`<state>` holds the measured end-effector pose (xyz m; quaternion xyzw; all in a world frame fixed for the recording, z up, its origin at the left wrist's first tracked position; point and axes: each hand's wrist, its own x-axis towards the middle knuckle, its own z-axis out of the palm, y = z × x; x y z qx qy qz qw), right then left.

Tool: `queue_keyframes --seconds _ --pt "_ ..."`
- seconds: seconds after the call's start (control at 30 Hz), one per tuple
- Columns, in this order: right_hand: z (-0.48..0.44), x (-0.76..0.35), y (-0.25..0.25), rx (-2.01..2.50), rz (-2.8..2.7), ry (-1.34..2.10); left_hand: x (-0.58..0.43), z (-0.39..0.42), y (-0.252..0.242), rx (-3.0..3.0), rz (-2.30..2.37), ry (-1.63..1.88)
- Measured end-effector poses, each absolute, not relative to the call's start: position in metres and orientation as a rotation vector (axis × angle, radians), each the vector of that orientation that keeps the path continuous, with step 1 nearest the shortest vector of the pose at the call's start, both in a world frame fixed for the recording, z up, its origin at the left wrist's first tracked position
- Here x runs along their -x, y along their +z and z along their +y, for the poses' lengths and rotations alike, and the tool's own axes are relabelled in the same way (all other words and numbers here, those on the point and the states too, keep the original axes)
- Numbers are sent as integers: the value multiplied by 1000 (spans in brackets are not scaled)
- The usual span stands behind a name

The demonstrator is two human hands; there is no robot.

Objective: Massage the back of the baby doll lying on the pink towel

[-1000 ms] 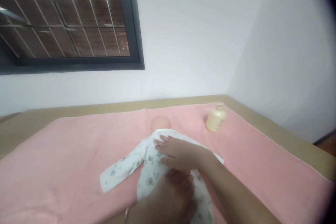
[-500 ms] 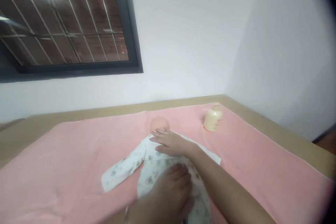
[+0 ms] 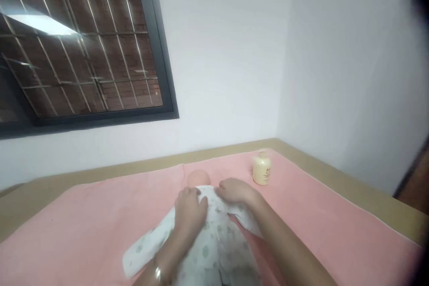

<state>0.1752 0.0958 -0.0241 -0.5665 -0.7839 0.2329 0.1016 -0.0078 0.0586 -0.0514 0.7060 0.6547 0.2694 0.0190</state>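
A white long-sleeved baby garment (image 3: 205,250) with a small print lies over the pink cloth. Past its neckline shows the smooth, bald, pinkish head (image 3: 198,178) of what looks like a baby doll; the rest of it is hidden. My left hand (image 3: 191,208) has its fingers curled over the garment's left shoulder, thumb toward the chest. At the opposite shoulder, my right hand (image 3: 236,191) pinches the fabric beside the neckline, its fingertips partly hidden. One sleeve stretches out to the lower left, and the other passes under my right forearm.
A cream bottle (image 3: 261,170) stands on the pink cloth (image 3: 100,219) at the back right. The cloth covers a tan surface (image 3: 231,148) that meets white walls (image 3: 221,62). A dark-framed barred window (image 3: 83,53) is at the upper left.
My left hand has moved from the garment's lower middle up to its left shoulder. My right hand has gone from lying flat on the chest to the right shoulder. The view has tilted up.
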Motion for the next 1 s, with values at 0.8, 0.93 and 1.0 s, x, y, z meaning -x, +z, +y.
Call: queue_keyframes --seconds 0.8,0.93,1.0 --pt "112 -123 -68 1800 -2160 692 47 105 -68 -1698 2048 387" --pt "105 -121 -68 1794 -2185 612 50 106 -72 -1722 1999 419" --pt "101 -119 -66 1811 -2194 559 50 108 -75 -1744 2002 421"
